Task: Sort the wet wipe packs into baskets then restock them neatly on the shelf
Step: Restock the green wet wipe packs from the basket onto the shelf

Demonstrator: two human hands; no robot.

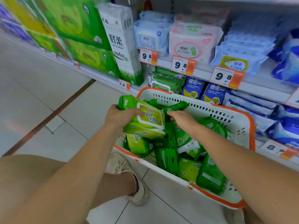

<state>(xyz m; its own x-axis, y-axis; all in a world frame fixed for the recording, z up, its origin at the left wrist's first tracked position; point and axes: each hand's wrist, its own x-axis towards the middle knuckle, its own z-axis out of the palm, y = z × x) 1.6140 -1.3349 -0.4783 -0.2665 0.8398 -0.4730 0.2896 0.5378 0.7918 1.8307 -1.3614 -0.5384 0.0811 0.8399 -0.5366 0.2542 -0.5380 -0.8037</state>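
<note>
Pale floor tiles (40,97) lie bare on the left, giving open room up to the shelf's (100,75) bottom edge, where green tissue boxes (76,29) and a tall white roll pack (123,42) stand. Beside them a white basket (239,125) with an orange rim sits on the floor, its far edge close against the lower shelf. The left hand (119,116) grips a stack of green wet wipe packs (148,122) above the basket's left corner, fingers curled round them. Just right of it, the right hand (181,118) pinches a small dark green pack (176,106) over the basket's middle. More green packs (191,162) crowd the basket to its near rim. Blue packs (194,88) fill the lower shelf behind.
</note>
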